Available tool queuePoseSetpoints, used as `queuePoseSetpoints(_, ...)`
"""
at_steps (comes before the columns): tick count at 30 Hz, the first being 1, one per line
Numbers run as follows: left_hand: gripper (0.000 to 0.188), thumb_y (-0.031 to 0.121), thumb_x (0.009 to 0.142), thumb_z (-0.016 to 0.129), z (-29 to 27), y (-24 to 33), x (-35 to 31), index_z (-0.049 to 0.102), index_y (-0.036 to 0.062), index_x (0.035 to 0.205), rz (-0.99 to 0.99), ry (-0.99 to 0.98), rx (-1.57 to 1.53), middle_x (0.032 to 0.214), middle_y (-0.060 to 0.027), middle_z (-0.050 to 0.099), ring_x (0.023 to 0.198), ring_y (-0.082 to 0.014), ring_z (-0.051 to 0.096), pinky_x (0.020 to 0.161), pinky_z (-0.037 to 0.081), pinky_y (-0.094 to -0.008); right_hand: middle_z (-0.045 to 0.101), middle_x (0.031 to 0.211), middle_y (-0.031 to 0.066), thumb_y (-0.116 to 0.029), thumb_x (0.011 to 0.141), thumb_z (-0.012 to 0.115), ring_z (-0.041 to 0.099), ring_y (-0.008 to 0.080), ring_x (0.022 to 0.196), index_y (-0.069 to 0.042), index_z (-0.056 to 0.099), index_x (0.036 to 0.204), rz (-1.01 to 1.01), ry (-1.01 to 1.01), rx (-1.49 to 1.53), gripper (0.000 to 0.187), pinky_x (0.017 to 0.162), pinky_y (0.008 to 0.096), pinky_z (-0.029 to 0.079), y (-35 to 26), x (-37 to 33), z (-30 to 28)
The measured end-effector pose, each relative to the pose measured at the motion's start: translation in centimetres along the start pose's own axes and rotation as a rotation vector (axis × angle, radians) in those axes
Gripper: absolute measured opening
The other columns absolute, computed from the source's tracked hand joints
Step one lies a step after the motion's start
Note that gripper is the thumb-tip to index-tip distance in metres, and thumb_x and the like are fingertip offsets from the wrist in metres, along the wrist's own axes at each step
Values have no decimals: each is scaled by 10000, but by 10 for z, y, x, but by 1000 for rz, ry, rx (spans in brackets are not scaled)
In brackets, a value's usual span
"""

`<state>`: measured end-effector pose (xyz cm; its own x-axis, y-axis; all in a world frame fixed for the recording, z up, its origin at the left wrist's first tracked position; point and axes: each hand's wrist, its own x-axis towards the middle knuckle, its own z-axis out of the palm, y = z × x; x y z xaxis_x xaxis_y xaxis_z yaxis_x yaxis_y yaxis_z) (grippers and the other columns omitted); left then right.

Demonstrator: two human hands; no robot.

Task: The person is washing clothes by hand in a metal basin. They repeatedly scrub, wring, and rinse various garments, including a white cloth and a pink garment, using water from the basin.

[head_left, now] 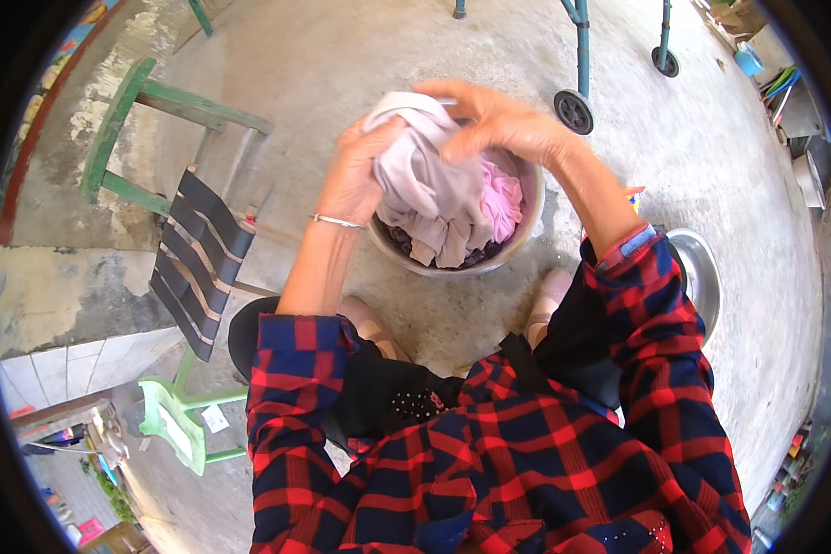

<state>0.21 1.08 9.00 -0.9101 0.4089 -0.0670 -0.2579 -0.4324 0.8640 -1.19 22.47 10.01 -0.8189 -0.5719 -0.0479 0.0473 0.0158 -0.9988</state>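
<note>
A bunched pale mauve-grey garment (420,171) hangs over a round metal basin (462,270) on the floor, its lower folds down in the basin. My left hand (358,166) is closed on the garment's left side, and a thin bracelet circles that wrist. On the other side, my right hand (508,120) curves at the garment's upper edge, slightly blurred. Its fingers and thumb are spread apart, with the thumb in front of the fabric. Beside the garment, a pink cloth (502,201) lies in the basin. Darker fabric shows along the basin's lower inside edge.
To the left stand a green wooden frame (111,129), a chair with black straps (198,263) and a light green stool (177,420). Another metal basin (697,277) sits beside my right leg. A blue-green wheeled frame (582,65) stands ahead.
</note>
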Motion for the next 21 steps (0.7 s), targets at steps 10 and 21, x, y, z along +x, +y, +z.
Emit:
queuePoseSetpoints(10, 283, 223, 882, 509, -59, 23, -4, 612, 24, 1054, 73, -84, -677, 1144, -132, 647, 1122, -304, 574, 1048, 394, -479, 694, 969, 144, -138, 898, 513, 669, 254, 843, 32, 643, 1029, 259, 318, 130, 251, 715, 374, 570, 66, -2, -9)
queuePoseSetpoints(21, 683, 554, 940, 474, -4, -42, -8, 471, -13, 1321, -280, 20, -716, 1284, -172, 560, 1182, -322, 545, 1057, 401, -487, 633, 815, 99, -98, 822, 631, 621, 206, 758, 23, 622, 877, -118, 149, 1050, 132, 813, 391, 537, -9, 8, 23)
